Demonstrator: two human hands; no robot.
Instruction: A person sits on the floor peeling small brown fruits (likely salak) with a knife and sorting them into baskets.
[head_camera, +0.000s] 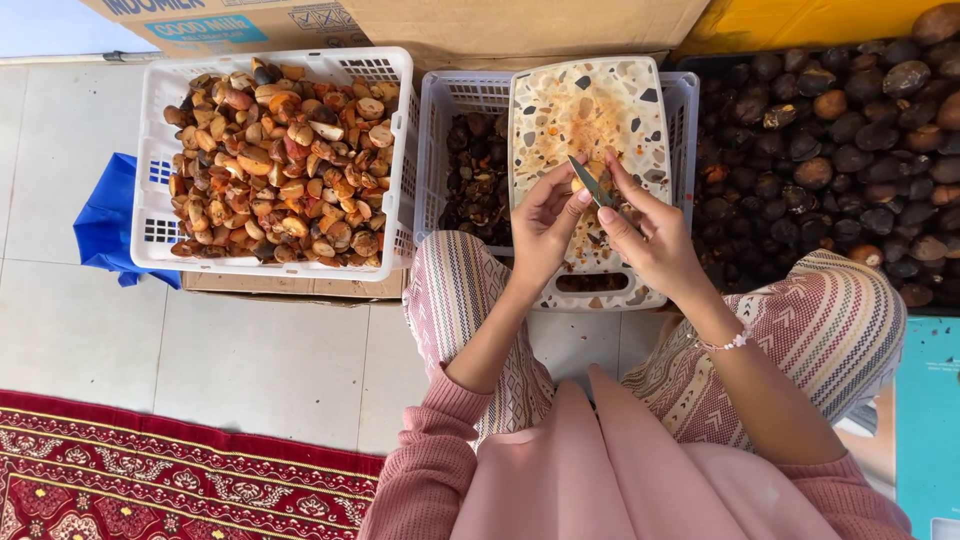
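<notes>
The person sat on the pale tiled floor (250, 360) with knees drawn up in striped trousers, working over a speckled plastic cutting board (590, 110) laid across a grey plastic basket (436, 150). The left hand (543, 222) was curled, its fingertips pinching a small brown-orange nut (594, 176) just above the board. The right hand (655, 235) was closed around a small knife (590, 184), the dark blade angled up toward the nut and touching it or very nearly so; a beaded bracelet circled that wrist.

Judging by the piles, the work looked well under way but far from finished. The white plastic basket (150, 160) on the person's left was heaped with cut pieces showing orange and cream flesh, which suggests a large share had been dealt with. The grey basket under the board held darker scraps, probably peelings, though that cannot be told for certain. To the right, a wide heap of dark brown whole nuts (830, 150) remained uncut. The board was stained and littered with shavings.

A blue cloth (108, 225) lay beside the white basket, a red patterned rug (150, 470) nearer the person, and cardboard boxes (400, 20) stood behind the baskets.
</notes>
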